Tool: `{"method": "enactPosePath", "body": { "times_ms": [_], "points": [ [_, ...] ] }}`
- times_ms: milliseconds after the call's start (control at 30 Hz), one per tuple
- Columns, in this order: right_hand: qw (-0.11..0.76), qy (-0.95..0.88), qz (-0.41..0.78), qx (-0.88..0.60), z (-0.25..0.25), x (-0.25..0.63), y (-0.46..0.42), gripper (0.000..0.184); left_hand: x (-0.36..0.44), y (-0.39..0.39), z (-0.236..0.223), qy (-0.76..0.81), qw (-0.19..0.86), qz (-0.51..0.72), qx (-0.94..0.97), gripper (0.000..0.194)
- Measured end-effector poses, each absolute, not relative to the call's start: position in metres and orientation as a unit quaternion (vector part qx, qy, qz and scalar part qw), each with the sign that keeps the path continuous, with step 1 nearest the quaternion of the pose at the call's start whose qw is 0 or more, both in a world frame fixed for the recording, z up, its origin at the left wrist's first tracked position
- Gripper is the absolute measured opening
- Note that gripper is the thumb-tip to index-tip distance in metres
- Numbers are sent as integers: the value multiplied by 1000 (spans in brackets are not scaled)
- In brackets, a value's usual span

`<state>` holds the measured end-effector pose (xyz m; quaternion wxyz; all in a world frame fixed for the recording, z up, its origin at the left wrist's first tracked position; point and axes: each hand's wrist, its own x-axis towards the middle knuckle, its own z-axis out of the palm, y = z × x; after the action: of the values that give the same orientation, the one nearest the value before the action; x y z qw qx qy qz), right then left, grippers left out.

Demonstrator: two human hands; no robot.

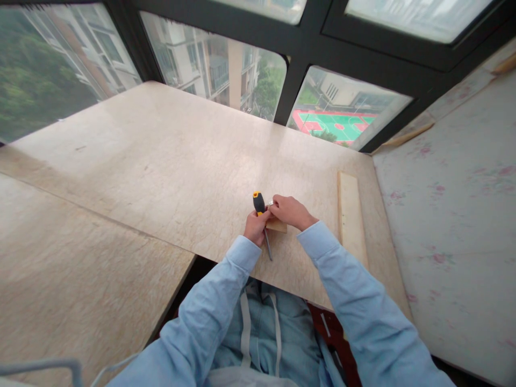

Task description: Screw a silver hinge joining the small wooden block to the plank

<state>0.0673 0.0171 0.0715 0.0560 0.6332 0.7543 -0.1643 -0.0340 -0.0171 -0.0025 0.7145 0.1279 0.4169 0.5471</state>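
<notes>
My left hand (255, 227) is closed around a screwdriver (258, 202) with a black and yellow handle. The handle points away from me and the metal shaft slants back toward the near edge of the counter. Right beside it, my right hand (291, 211) is closed in a pinch on a small white object (270, 203), too small to name. The fingertips of both hands meet there. Under them lies a small wooden block (277, 226), partly hidden by my hands.
A long pale wooden board (351, 215) lies on the right of the marble-patterned counter (193, 156). Dark-framed windows (306, 43) run along the back. A flower-patterned wall (447, 215) stands at the right. A grey-white bent tube (48, 367) shows at the lower left.
</notes>
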Motion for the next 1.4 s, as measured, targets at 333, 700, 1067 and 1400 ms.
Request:
{"method": "enactPosePath", "body": {
  "times_ms": [333,700,1067,1400],
  "points": [
    [59,788,-151,594,72,74,21,21,-34,-19,-3,433,705,542,145,31],
    [96,832,-110,535,75,82,18,23,-32,-20,-4,453,698,537,141,27],
    [102,793,-115,590,73,79,15,41,-32,-19,-4,469,685,538,147,18],
    [144,794,-99,582,70,69,10,35,-29,-18,-7,468,682,543,148,27]
  ]
}}
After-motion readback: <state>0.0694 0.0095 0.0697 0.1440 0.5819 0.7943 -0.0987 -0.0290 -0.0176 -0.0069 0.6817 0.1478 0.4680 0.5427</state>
